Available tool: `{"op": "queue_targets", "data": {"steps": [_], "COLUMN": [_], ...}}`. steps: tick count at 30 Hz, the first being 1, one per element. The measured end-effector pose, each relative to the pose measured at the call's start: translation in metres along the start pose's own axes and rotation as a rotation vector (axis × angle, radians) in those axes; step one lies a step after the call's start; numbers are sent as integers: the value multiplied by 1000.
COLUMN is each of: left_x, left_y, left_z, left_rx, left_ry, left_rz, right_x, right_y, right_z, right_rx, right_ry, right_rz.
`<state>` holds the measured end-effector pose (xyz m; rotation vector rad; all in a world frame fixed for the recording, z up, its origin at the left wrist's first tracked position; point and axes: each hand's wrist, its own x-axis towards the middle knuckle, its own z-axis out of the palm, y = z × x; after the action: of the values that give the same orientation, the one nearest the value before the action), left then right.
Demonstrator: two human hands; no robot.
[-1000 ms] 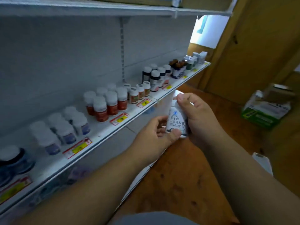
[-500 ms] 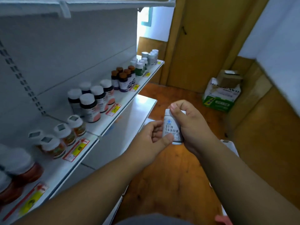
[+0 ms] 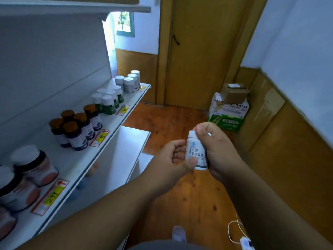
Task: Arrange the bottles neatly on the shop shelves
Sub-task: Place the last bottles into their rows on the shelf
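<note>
While both hands (image 3: 219, 152) grip, bottle (image 3: 196, 152) upright, cap up

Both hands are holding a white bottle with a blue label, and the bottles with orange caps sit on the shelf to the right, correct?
Not quite. The head view shows the orange-capped dark bottles on the white shelf to the left. Left hand and right hand do hold the white bottle.

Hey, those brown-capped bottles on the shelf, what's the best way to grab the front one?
Likely grip the front brown-capped bottle by its cap, coming from above and the shelf's open front edge. It stands upright, and neighbours crowd its back and sides.
</note>
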<state>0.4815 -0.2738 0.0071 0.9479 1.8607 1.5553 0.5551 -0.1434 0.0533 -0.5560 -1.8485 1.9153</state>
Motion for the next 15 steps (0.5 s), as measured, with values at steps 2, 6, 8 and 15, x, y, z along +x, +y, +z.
{"op": "queue_targets", "data": {"steps": [2, 6, 8, 15], "left_x": [41, 115, 148, 213], "left_y": [-7, -4, -6, -41], "left_z": [-7, -29, -40, -101], "left_rx": [-2, 20, 31, 188], "left_ry": [75, 234, 312, 489], "left_rz": [-23, -70, -75, -118], "right_x": [46, 140, 186, 317], "right_y": [-1, -11, -14, 14], "right_z": [-6, -10, -5, 56], "right_rx": [13, -24, -57, 40], "right_ry": [-57, -199, -256, -406], "right_rz": [20, 70, 74, 139]}}
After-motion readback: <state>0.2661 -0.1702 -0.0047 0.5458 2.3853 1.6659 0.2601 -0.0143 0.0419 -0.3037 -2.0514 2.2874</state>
